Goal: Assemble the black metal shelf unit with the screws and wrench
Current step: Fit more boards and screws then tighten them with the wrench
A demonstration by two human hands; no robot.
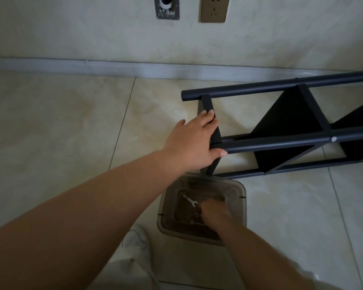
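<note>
While shelf (281, 126) lay on its side on floor (61, 122) near wall, left hand (194, 143) gripped its end crossbar, thumb under lower tube. Right hand (215, 213) reached into bin (237, 189), fingers curled down; grasp unclear. Wrench (190, 200) and screws (194, 218) lay inside bin.

Pale tiled floor (71, 122) — on it the black shelf unit (291, 130) lying sideways, and a clear bin (237, 189) beside it.
</note>
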